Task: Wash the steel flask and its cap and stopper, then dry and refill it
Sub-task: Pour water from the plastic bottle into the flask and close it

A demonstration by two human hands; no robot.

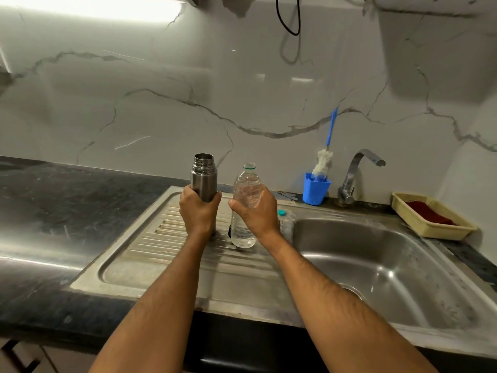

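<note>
The steel flask (203,176) stands upright on the ribbed drainboard (166,238) with its mouth uncovered. My left hand (199,211) grips its lower body. A clear plastic water bottle (246,189), uncapped and upright, stands just right of the flask, and my right hand (256,211) grips its middle. A small teal bottle cap (281,212) lies on the drainboard behind my right hand. The flask's own cap and stopper are hidden or out of view.
The steel sink basin (382,265) is on the right, with a tap (355,176) behind it. A blue cup (315,191) holds a bottle brush (324,162). A beige basket (430,219) with a red cloth sits far right. Dark countertop (53,211) stretches left.
</note>
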